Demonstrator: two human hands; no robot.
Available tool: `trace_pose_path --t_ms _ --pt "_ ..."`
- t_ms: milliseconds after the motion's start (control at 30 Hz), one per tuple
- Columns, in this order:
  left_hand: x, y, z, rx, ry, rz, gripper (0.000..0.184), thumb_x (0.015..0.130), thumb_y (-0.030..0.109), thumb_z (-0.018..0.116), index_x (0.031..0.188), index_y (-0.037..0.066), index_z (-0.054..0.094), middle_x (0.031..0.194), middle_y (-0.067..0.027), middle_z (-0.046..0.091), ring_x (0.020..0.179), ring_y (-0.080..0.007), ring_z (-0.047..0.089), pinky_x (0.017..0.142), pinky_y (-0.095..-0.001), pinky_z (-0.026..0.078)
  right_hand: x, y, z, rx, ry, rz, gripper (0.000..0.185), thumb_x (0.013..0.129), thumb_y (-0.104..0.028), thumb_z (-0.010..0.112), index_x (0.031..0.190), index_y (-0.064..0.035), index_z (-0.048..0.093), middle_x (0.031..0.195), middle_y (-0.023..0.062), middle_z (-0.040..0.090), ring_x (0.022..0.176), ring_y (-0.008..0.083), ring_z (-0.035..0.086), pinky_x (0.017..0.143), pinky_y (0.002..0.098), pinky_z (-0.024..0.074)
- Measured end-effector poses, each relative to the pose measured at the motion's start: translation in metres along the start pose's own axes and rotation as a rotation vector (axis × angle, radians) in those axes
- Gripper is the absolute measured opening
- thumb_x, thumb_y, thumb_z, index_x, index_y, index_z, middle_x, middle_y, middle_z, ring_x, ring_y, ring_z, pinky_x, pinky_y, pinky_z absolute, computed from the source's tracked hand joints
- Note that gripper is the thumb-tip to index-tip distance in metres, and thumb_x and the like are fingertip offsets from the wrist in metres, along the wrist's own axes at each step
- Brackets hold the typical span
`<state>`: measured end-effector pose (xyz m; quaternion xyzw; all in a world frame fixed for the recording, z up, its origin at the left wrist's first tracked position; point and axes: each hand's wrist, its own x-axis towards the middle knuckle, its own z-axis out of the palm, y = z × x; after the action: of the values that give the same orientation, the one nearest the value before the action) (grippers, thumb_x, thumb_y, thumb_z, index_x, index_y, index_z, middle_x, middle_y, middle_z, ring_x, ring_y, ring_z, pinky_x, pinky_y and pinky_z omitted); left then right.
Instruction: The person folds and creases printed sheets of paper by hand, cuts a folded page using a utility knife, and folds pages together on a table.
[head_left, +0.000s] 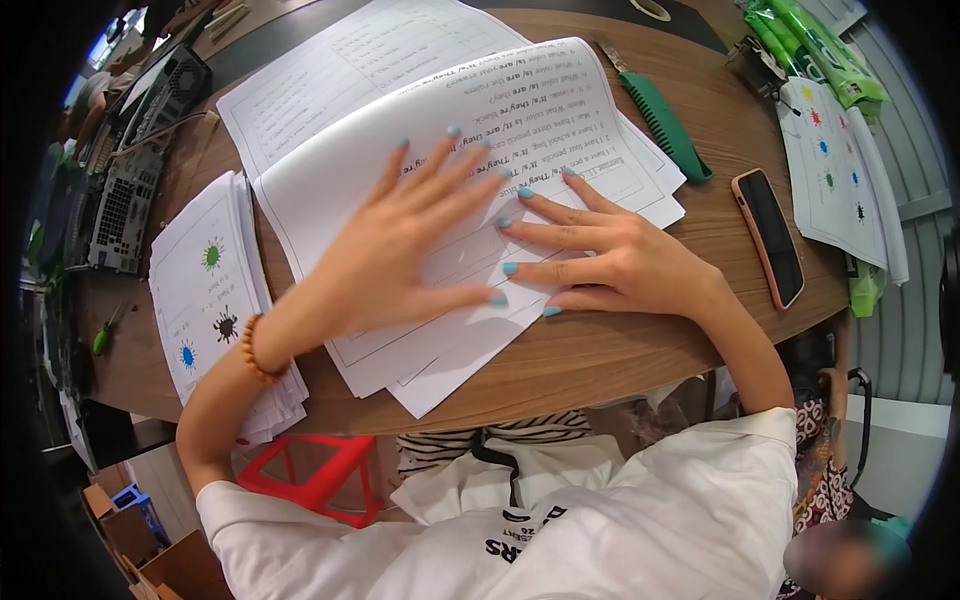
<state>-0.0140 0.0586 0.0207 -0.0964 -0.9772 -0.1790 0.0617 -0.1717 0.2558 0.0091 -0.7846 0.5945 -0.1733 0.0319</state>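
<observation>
A stack of printed worksheets (pixel 330 165) lies on the table in front of me, its top sheet curled over along the far edge. My left hand (pixel 400 245), wearing a beaded bracelet (pixel 257 350), is over the top sheet with fingers spread. It is slightly blurred, so I cannot tell whether it touches the paper. My right hand (pixel 615 260) rests flat on the stack's right part, fingers apart. Neither hand holds anything. To the left sits a second paper pile (pixel 190 290) with coloured splat pictures, close to my left forearm.
A green utility knife (pixel 660 120) and a phone (pixel 768 238) lie on the wooden table (pixel 600 350) to the right. Splat-picture sheets (pixel 835 170) hang over the right edge beside green packages (pixel 805 40). A computer case (pixel 130 190) stands left, and a red stool (pixel 320 485) is below.
</observation>
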Motion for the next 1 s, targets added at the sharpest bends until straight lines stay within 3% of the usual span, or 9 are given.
trace_pose_path --t_ms 33,267,367,433,667,733,867,933,1000 --pt "-0.001 0.005 0.006 0.127 -0.055 0.002 0.083 0.070 0.044 0.065 0.138 0.012 0.030 0.144 -0.0130 0.024 0.135 -0.0303 0.014 0.109 -0.0507 0.004 0.000 0.000 0.000 -0.004 -0.005 0.000 0.035 0.077 -0.032 0.063 0.110 -0.0235 0.060 0.128 0.0014 0.049 0.124 0.0214 0.040 0.105 0.0515 0.0271" --pt "-0.001 0.005 0.013 0.164 -0.051 0.003 0.082 0.072 0.051 0.057 0.139 0.012 0.029 0.143 -0.0131 0.025 0.134 -0.0308 0.017 0.109 -0.0511 0.005 0.000 0.000 0.001 -0.008 -0.003 0.003 0.035 0.076 -0.035 0.063 0.109 -0.0234 0.061 0.127 -0.0003 0.049 0.125 0.0205 0.038 0.104 0.0528 0.0285" --pt "-0.001 0.005 0.012 0.154 -0.052 0.000 0.082 0.072 0.050 0.057 0.139 0.011 0.029 0.143 -0.0131 0.026 0.134 -0.0310 0.018 0.109 -0.0511 0.006 0.000 -0.002 0.001 -0.003 0.002 -0.003 0.034 0.076 -0.035 0.063 0.108 -0.0233 0.061 0.127 -0.0005 0.050 0.125 0.0207 0.038 0.103 0.0534 0.0286" --pt "-0.001 0.006 0.011 0.144 -0.049 0.006 0.081 0.073 0.049 0.057 0.138 0.011 0.029 0.143 -0.0138 0.025 0.134 -0.0309 0.018 0.109 -0.0509 0.006 0.000 -0.003 0.001 0.066 -0.008 0.037 0.035 0.072 -0.027 0.066 0.107 -0.0213 0.064 0.128 0.0006 0.049 0.126 0.0242 0.037 0.106 0.0535 0.0227" --pt "-0.004 0.001 0.015 0.159 -0.023 -0.014 0.069 0.080 0.038 0.051 0.138 0.009 0.027 0.144 -0.0152 0.023 0.134 -0.0297 0.018 0.109 -0.0480 0.006 -0.001 0.008 -0.001 0.092 -0.012 0.002 0.031 0.076 -0.030 0.064 0.107 -0.0232 0.063 0.127 0.0009 0.050 0.124 0.0218 0.040 0.104 0.0526 0.0276" --pt "-0.004 0.003 0.015 0.165 -0.029 -0.022 0.067 0.081 0.035 0.050 0.139 0.008 0.026 0.144 -0.0151 0.023 0.134 -0.0293 0.018 0.110 -0.0472 0.006 -0.002 0.012 -0.003 0.222 -0.016 0.039 0.036 0.068 -0.027 0.069 0.104 -0.0230 0.066 0.127 0.0042 0.050 0.123 0.0252 0.042 0.106 0.0520 0.0231" --pt "-0.003 0.004 0.014 0.158 -0.027 -0.039 0.067 0.081 0.035 0.050 0.138 0.008 0.026 0.144 -0.0150 0.023 0.134 -0.0290 0.018 0.110 -0.0472 0.007 -0.009 0.015 -0.026 0.158 -0.061 0.082 0.042 0.064 -0.030 0.071 0.105 -0.0226 0.066 0.128 0.0049 0.049 0.124 0.0270 0.040 0.107 0.0519 0.0215" --pt "-0.004 0.003 0.015 0.155 -0.027 -0.041 0.067 0.082 0.036 0.050 0.138 0.008 0.027 0.144 -0.0148 0.023 0.134 -0.0286 0.018 0.110 -0.0467 0.007 -0.017 0.020 -0.039 0.111 -0.089 0.272 0.049 0.059 -0.032 0.072 0.107 -0.0229 0.065 0.132 0.0053 0.046 0.128 0.0298 0.033 0.108 0.0511 0.0181" --pt "-0.005 0.003 0.016 0.151 -0.015 -0.042 0.067 0.082 0.036 0.050 0.138 0.008 0.027 0.144 -0.0148 0.023 0.134 -0.0284 0.018 0.110 -0.0467 0.008 -0.024 0.026 -0.047 0.108 -0.092 0.324 0.052 0.058 -0.032 0.073 0.108 -0.0231 0.064 0.134 0.0055 0.043 0.130 0.0309 0.029 0.108 0.0507 0.0165"
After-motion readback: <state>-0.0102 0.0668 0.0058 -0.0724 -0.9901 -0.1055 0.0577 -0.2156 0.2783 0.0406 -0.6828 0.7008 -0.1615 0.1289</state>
